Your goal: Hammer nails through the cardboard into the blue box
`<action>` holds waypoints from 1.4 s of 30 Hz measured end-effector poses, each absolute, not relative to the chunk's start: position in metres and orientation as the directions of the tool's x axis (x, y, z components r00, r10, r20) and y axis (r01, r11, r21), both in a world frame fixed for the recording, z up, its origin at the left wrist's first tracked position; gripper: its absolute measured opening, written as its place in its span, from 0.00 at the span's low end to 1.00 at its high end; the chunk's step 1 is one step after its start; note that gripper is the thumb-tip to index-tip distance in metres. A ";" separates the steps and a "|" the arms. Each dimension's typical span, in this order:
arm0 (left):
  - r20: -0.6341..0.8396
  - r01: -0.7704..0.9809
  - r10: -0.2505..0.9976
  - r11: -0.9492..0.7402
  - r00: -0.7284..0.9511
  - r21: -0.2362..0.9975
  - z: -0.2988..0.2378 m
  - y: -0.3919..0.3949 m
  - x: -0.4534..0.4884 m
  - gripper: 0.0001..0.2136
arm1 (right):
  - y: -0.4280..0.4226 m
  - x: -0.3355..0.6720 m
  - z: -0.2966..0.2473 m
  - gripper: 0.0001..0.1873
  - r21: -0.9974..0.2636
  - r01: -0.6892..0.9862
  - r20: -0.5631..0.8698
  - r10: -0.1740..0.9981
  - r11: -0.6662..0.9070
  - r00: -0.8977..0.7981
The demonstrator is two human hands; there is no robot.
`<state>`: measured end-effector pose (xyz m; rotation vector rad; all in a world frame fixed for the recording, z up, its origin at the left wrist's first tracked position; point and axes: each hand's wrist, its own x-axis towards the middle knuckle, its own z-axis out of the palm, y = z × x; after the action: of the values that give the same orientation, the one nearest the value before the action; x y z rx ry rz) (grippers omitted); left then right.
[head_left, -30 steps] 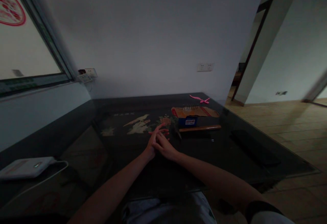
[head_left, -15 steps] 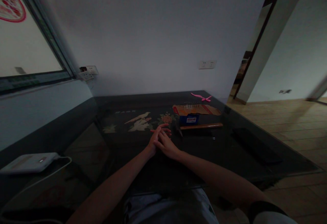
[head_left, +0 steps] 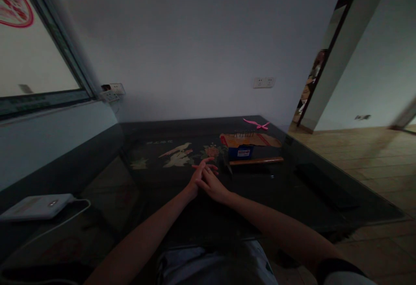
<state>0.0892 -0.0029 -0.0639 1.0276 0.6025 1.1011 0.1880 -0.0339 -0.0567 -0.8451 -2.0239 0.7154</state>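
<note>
in the far right doorway (head_left: 337, 33), more of a person (head_left: 314, 73) shows now than half a second ago; your left hand (head_left: 196, 180) and right hand (head_left: 212, 185) have stayed clasped over the counter (head_left: 282, 189), fingers (head_left: 204, 162) overlapping, and i cannot tell whether either grip is spread or closed. the hammer (head_left: 251, 162) lies just right of them, the box (head_left: 234, 152) just beyond its handle (head_left: 269, 160). the box's label (head_left: 243, 152) and the counter's printed characters (head_left: 159, 142) are too small to read.
</note>
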 end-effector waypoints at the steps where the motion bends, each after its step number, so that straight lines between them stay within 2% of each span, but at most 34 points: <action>1: 0.081 -0.431 0.924 0.097 0.374 0.897 -0.064 -0.003 0.089 0.24 | -0.034 0.188 -0.057 0.27 -0.726 0.305 0.463 0.766 0.617 -0.447; 24: 0.116 -0.441 0.916 0.072 0.385 0.895 -0.066 -0.003 0.089 0.24 | -0.037 0.188 -0.052 0.28 -0.729 0.298 0.462 0.763 0.617 -0.451; 42: 0.089 -0.429 0.925 0.085 0.370 0.899 -0.061 -0.006 0.090 0.25 | -0.037 0.188 -0.053 0.28 -0.728 0.294 0.465 0.761 0.619 -0.452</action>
<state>0.0895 -0.0064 -0.0612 1.0368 0.5999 1.1042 0.1878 -0.0366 -0.0530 -0.8292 -2.0227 0.7237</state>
